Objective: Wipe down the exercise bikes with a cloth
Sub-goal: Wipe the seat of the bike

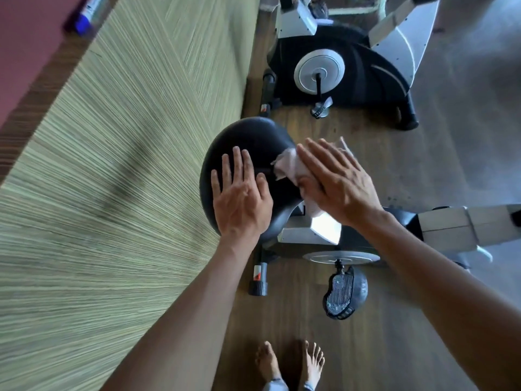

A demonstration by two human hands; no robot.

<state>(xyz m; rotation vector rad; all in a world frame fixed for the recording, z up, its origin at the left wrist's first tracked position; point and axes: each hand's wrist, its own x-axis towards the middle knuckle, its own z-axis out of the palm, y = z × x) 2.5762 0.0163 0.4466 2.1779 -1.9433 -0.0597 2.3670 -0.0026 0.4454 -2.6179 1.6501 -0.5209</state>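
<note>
upper left of the frame: a blurred bottle with a blue band (89, 13) is seen lying on a reddish floor area.
left half of the frame: a green striped mat (112, 165) is spread diagonally, its right edge met by the wooden floor (296, 314).
centre left: the black saddle (248, 139) of the near exercise bike (324, 238) is found here. the left hand (241, 197) is laid flat on top of the saddle, fingers (238, 162) straight and slightly spread, nothing clasped.
centre: a pale cloth (287, 165) is pressed against the right side of the saddle, crumpled, with one part hanging down toward the bike frame.
centre right: the right hand (338, 182) is set over the cloth, fingers straight and close together, pushing it against the saddle rather than curling round it; the thumb is hidden.
lower centre: the bike's black pedal (342, 296) is seen below a grey flywheel disc, and a black foot of the base stands on the floor to its left. two bare feet (290, 362) are seen at the bottom edge.
upper right: a second exercise bike (352, 63) is stood well apart from the hands, black housing with a round grey disc, untouched.
</note>
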